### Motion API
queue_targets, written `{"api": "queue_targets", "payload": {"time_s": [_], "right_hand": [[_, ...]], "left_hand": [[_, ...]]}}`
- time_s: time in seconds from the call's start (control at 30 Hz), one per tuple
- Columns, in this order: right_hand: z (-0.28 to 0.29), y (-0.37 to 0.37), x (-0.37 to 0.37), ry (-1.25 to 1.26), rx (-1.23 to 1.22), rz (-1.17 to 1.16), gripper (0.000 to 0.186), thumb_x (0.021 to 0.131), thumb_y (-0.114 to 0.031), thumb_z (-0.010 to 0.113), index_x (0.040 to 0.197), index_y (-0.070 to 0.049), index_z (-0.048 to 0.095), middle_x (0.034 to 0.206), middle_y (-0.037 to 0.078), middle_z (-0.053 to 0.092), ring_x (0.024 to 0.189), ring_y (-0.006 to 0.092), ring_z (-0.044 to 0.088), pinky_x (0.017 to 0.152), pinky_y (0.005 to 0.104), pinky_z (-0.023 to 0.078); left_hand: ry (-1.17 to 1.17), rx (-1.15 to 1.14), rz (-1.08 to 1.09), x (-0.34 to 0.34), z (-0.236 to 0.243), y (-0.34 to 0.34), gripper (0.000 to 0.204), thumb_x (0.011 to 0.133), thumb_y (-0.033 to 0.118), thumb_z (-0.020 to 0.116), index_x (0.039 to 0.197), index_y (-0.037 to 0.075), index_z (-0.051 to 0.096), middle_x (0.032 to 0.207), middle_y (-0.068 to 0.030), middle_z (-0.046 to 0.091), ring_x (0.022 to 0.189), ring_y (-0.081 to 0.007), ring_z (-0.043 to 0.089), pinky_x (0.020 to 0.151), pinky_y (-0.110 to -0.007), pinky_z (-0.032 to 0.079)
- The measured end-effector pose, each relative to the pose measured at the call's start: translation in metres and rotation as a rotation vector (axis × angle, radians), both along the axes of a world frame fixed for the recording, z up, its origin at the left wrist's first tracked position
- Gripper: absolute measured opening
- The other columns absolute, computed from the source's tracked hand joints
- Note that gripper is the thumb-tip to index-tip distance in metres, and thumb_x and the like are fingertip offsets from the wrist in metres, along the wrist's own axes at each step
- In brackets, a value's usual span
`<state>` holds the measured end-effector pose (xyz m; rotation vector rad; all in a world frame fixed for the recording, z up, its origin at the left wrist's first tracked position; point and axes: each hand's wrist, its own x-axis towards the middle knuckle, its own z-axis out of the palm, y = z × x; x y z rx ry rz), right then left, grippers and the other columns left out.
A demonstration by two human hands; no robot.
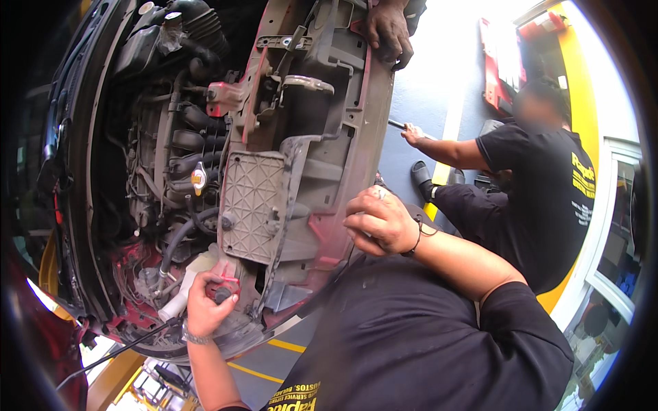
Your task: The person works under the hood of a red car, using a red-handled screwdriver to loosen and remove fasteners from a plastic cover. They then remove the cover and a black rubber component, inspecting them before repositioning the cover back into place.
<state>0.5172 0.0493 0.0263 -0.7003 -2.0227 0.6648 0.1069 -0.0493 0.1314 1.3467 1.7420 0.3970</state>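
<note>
The open front of a car fills the left and middle, with its dusty engine (154, 151) and front body panel (370, 123) exposed. My left hand (205, 305), with a bracelet at the wrist, has thumb and fingers closed around a dark round knob-like piece (223, 294) by the red metal (234, 282) at the near corner. Whether that piece is loose or fixed, I cannot tell. My right hand (380, 222) is raised by the panel's edge, its fingers curled in. Anything inside those fingers is hidden. Between my hands lies a ribbed grey plastic plate (253, 198).
Another person's hand (389, 33) rests on the panel's far end. At right, a co-worker (534, 178) crouches, holding a dark rod-like tool (396, 125). A yellow radiator cap (199, 178) stands beside the engine. A thin dark rod (120, 351) slants near my left wrist.
</note>
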Motion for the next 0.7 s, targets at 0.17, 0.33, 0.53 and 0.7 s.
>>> {"api": "queue_targets", "payload": {"time_s": [0.17,0.33,0.53,0.7], "right_hand": [[-0.043,0.026,0.012,0.139,-0.075,-0.137,0.024,0.074,-0.007,0.075,0.096,-0.003,0.069,0.101,0.014,0.062,0.086,0.0338,0.062,0.078,0.0443,0.051],[-0.071,0.042,-0.008,0.302,-0.091,-0.103,0.025,0.073,-0.01,0.078,0.096,-0.005,0.07,0.097,0.012,0.058,0.081,0.0319,0.06,0.072,0.043,0.048],[-0.076,0.042,-0.008,0.297,-0.079,-0.14,0.026,0.071,-0.014,0.08,0.093,-0.007,0.069,0.097,0.01,0.057,0.08,0.0302,0.059,0.071,0.0423,0.047],[-0.073,0.049,-0.009,0.258,-0.044,-0.163,0.024,0.072,-0.016,0.08,0.091,-0.008,0.068,0.096,0.01,0.058,0.08,0.0295,0.06,0.073,0.0423,0.048]], "left_hand": [[0.705,0.096,-0.084,0.047,0.005,-0.005,0.077,0.066,0.014,0.091,0.132,0.002,0.054,0.122,-0.0162,0.063,0.11,-0.0217,0.062,0.097,-0.033,0.05],[0.518,-0.173,0.125,0.05,0.027,0.01,0.061,0.067,0.006,0.092,0.118,0.002,0.059,0.094,-0.0091,0.074,0.087,-0.0181,0.072,0.081,-0.034,0.056],[0.516,-0.251,0.068,0.052,0.031,0.024,0.062,0.068,0.005,0.091,0.12,-0.002,0.059,0.101,-0.0116,0.073,0.09,-0.0179,0.071,0.085,-0.033,0.056],[0.474,-0.301,0.108,0.054,0.032,0.032,0.063,0.066,0.007,0.092,0.121,-0.002,0.062,0.108,-0.0132,0.072,0.092,-0.02,0.072,0.085,-0.034,0.057]]}}
